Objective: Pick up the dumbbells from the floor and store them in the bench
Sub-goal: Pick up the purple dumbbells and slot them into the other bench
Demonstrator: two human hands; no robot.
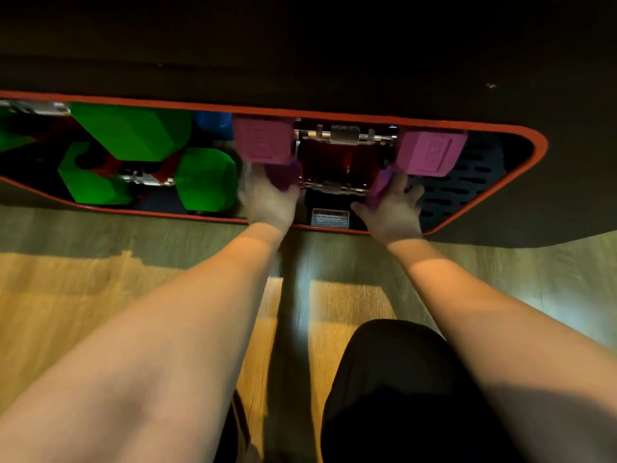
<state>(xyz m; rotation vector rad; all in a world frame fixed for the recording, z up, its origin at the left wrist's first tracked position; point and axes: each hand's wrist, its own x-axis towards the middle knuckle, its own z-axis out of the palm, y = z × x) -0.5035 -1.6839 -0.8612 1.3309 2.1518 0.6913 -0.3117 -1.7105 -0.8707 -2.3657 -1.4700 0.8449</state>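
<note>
Purple dumbbell (337, 188) sits low in the desk (541, 152) compartment's near right, both hands' (270, 202) fingers (412, 192) gripping its ends; placing step, next release it beside its twin (347, 137).

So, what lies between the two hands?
In the head view, the near pink dumbbell's metal handle spans between the left hand and right hand; below it sits a white label.

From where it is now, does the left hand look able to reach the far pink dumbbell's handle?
Probably not yet: the left hand grips the near pink dumbbell, which lies between it and the far pink dumbbell.
</note>
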